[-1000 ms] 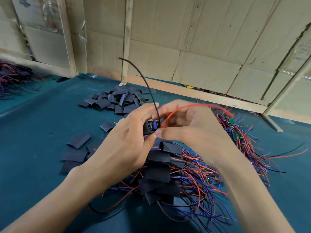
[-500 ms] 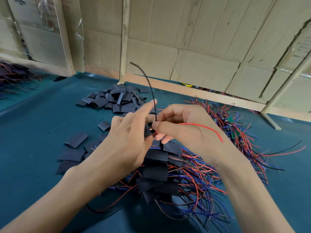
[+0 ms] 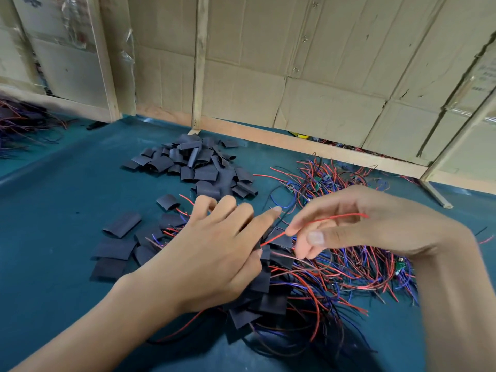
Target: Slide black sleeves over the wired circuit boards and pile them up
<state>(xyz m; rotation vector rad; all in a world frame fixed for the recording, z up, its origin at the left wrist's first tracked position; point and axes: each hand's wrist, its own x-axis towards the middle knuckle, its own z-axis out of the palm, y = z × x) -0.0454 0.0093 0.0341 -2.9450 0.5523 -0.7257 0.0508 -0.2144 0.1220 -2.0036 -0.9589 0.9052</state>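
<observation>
My left hand (image 3: 214,253) lies low over the pile of sleeved boards (image 3: 268,299), fingers curled, gripping a black-sleeved board (image 3: 265,249) at its thumb; most of that board is hidden under the hand. A red wire (image 3: 335,218) runs from that board up to the right. My right hand (image 3: 349,226) pinches this wire between forefinger and thumb. Bare wired circuit boards (image 3: 322,181) lie tangled behind my right hand. Loose black sleeves (image 3: 193,162) are heaped further back.
Several flat sleeves (image 3: 120,224) lie scattered left of my left hand on the teal table (image 3: 53,237). A cardboard wall with wooden battens (image 3: 198,76) closes the back. Another bundle of wires (image 3: 21,124) sits at the far left.
Both hands came down from mid-air onto the pile of sleeved boards. The black wire that stood upright is no longer sticking up. The right hand has drawn back along the red wire.
</observation>
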